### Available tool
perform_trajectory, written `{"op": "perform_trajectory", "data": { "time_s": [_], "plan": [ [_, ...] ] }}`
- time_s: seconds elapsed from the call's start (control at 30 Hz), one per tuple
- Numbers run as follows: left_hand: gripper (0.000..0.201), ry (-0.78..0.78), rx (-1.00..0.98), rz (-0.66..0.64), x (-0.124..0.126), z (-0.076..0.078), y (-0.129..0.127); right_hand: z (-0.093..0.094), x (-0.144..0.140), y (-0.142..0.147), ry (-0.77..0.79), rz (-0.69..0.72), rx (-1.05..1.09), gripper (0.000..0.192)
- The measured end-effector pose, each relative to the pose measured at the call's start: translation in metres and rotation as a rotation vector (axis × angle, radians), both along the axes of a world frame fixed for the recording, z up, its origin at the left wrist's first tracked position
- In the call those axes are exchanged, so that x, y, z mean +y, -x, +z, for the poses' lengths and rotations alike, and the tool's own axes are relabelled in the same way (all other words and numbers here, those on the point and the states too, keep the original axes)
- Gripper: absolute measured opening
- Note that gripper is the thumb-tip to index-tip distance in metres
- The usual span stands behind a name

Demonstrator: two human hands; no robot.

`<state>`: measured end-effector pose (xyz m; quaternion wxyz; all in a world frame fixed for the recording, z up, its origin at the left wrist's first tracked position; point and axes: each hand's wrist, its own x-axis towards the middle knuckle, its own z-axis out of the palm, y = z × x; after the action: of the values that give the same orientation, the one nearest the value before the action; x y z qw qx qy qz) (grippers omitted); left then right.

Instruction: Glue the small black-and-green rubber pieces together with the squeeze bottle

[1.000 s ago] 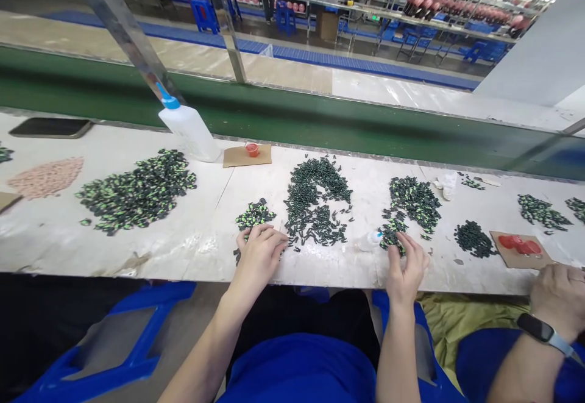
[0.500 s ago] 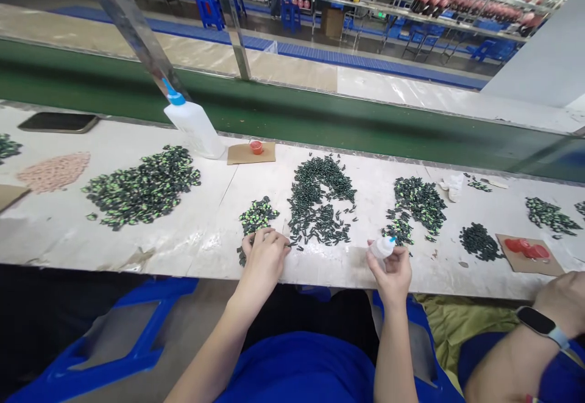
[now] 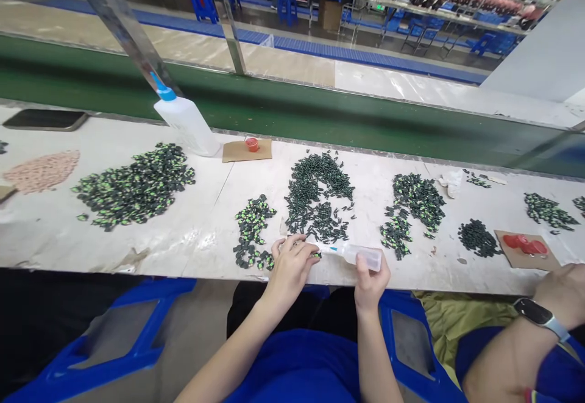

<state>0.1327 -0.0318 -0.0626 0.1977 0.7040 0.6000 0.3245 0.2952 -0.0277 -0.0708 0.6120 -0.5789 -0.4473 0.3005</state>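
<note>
Hands: two, right hand [image 3: 371, 278] with one small squeeze bottle [image 3: 354, 253], left hand [image 3: 292, 263] with one dark part [image 3: 314, 255]

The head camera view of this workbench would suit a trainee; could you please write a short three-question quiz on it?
1. True or false: the right hand holds the small squeeze bottle with its nozzle pointing toward the left hand.
2. What stands on the cardboard square beside the large white bottle? A) a red cup B) a pair of scissors C) a roll of tape
3. Fill in: the co-worker's wrist at the right edge wears a ____.

Key: 1 true. 2 A, the small red cup. 3 watch.
</note>
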Motion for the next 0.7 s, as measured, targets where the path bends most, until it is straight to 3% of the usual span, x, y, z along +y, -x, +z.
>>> {"op": "perform_trajectory", "data": {
  "time_s": [0.23,0.7],
  "plan": [
    [0.013,0.002,-0.012,0.024,0.001,0.001,0.003,0.006,-0.010,0.010,0.043,0.003,-0.195,0.021],
    [0.010,-0.035,0.001,0.061,0.001,-0.006,0.003,0.000,-0.005,0.005,-0.023,0.023,-0.306,0.033]
  ]
}}
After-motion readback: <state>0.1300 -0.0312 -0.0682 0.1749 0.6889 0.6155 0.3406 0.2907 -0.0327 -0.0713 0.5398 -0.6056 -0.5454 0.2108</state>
